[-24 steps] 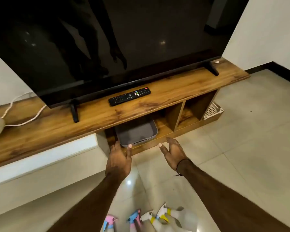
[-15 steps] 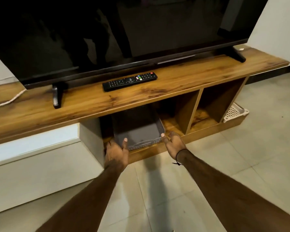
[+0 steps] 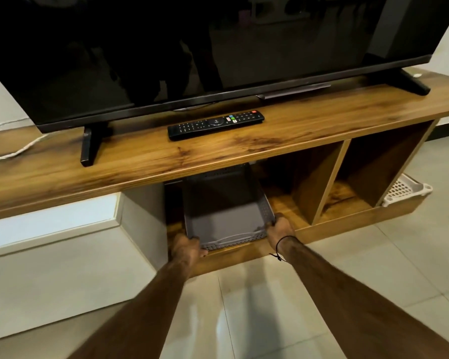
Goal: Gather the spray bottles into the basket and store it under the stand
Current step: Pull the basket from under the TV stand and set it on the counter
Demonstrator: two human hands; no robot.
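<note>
A grey perforated basket (image 3: 226, 216) lies in the left open compartment under the wooden TV stand (image 3: 218, 156), its front end sticking out toward me. My left hand (image 3: 186, 246) grips its front left corner. My right hand (image 3: 279, 226) grips its front right corner, fingers curled over the rim. The inside of the basket that shows holds nothing. No spray bottles are in view.
A large black TV (image 3: 192, 53) and a black remote (image 3: 215, 124) stand on the stand's top. Two more open compartments lie to the right. A white lattice basket (image 3: 405, 190) sits on the floor by the stand's right end. A white cord (image 3: 16, 149) trails at far left.
Both hands moved forward from open and apart to gripping the basket's front corners. The view dropped closer to the stand, and the spray bottles on the floor went out of frame.
</note>
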